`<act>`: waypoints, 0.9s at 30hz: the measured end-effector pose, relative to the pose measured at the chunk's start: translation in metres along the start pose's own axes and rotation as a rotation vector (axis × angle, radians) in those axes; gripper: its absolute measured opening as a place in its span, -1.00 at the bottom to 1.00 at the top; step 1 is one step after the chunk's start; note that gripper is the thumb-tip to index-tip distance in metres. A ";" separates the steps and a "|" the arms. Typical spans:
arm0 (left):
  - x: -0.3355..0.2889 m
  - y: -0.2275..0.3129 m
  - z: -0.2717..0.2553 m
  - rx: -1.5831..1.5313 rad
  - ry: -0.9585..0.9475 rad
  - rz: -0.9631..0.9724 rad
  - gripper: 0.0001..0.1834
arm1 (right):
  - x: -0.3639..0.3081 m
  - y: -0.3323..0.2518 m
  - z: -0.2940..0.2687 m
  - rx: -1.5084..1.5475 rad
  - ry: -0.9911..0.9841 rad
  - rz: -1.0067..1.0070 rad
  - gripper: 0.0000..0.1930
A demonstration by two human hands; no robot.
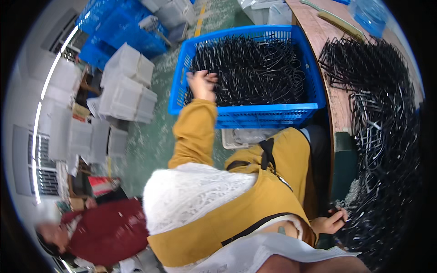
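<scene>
My left hand (203, 85) reaches over the left edge of a blue plastic crate (268, 108), its fingers spread, slightly blurred, and nothing visible in them. Rows of thin, glossy black curved pieces (250, 68) fill the crate, right beside the fingertips. Low on the right, my right hand (331, 222) is at the edge of the workbench, fingers curled together. Something small and dark shows at its fingertips, too unclear to name. Next to that hand, a long heap of similar black pieces (382, 182) covers the bench, with small pale bits (351, 196) beside it.
The wooden workbench (339, 113) runs along my right, bearing a brush (340, 23) and a clear bluish plastic container (369, 17). White bins (125, 82) and blue crates (120, 29) stack at the left. A person in a dark red top (107, 232) is at the lower left.
</scene>
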State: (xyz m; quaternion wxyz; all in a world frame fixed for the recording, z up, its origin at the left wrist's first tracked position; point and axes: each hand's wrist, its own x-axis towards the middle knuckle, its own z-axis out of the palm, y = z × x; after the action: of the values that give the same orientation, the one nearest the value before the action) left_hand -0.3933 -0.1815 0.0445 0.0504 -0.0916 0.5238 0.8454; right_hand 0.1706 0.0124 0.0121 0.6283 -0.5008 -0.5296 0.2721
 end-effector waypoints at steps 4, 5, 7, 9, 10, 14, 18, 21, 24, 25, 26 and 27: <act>0.023 0.036 -0.107 0.067 0.514 0.343 -0.09 | -0.002 0.005 -0.003 -0.007 -0.081 0.021 -0.80; 0.026 0.043 -0.131 0.149 0.558 0.409 -0.05 | -0.003 0.009 -0.002 -0.026 -0.019 0.024 -0.80; 0.028 0.047 -0.173 0.268 0.651 0.430 0.00 | -0.004 0.017 -0.003 0.050 -0.107 -0.043 -0.80; 0.026 0.043 -0.204 0.393 0.768 0.357 -0.01 | -0.003 0.024 -0.005 0.045 -0.112 -0.051 -0.80; 0.023 0.038 -0.215 0.501 0.862 0.366 -0.02 | -0.002 0.025 -0.007 0.039 -0.154 -0.070 -0.80; -0.001 0.025 -0.236 0.777 1.031 0.415 -0.06 | -0.001 0.023 -0.012 -0.032 -0.097 0.021 -0.80; -0.037 0.033 -0.240 1.010 0.970 0.495 -0.07 | -0.003 0.021 -0.010 0.016 -0.101 0.015 -0.80; -0.056 0.044 -0.243 1.014 0.943 0.605 -0.09 | -0.004 0.021 -0.006 0.016 -0.097 0.003 -0.80; -0.056 0.055 -0.248 0.966 0.955 0.643 -0.12 | -0.004 0.022 -0.003 0.012 -0.089 -0.002 -0.80; -0.052 0.059 -0.250 0.987 0.979 0.666 -0.12 | -0.004 0.023 -0.003 0.032 -0.170 -0.025 -0.80; -0.045 0.063 -0.251 1.035 1.031 0.609 -0.11 | -0.004 0.023 -0.003 0.033 -0.165 -0.025 -0.80; -0.037 0.069 -0.252 0.967 0.984 0.559 -0.10 | -0.004 0.023 -0.004 0.015 -0.080 0.012 -0.80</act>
State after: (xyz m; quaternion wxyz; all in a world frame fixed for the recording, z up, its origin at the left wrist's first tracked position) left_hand -0.3442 -0.4371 0.0032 -0.3721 -0.2903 0.8034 0.3630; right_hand 0.1771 0.0157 -0.0101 0.6085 -0.4882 -0.5491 0.2997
